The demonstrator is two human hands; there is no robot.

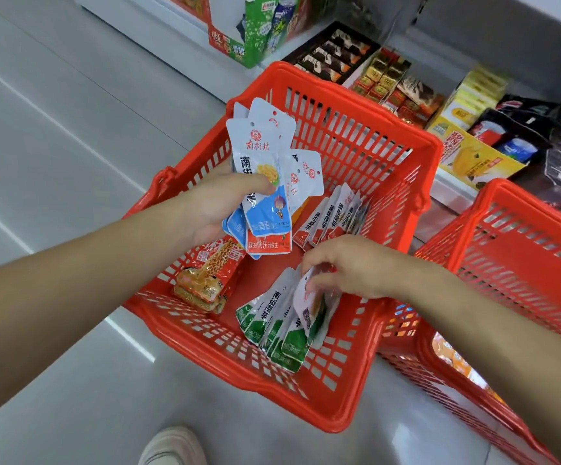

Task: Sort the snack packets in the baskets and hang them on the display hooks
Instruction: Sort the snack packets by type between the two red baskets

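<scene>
A red plastic basket [346, 391] stands on the pale floor in front of me. My left hand [218, 209] holds a fanned bunch of blue-and-white snack packets [265, 182] above the basket's left side. My right hand [349, 266] reaches into the basket and pinches a white packet [309, 307] at the top of a row of green-and-white packets [272, 330]. A row of red-and-white packets [333, 216] leans near the basket's far right wall. An orange bag of snacks [205, 280] lies in the basket's left corner. No display hooks are in view.
A second red basket [514, 263] sits at the right, partly under my right arm, with orange packets [453, 360] showing through its side. Low shelves [453, 193] of boxed goods [406, 85] run along the back. My shoe [171, 448] shows at the bottom.
</scene>
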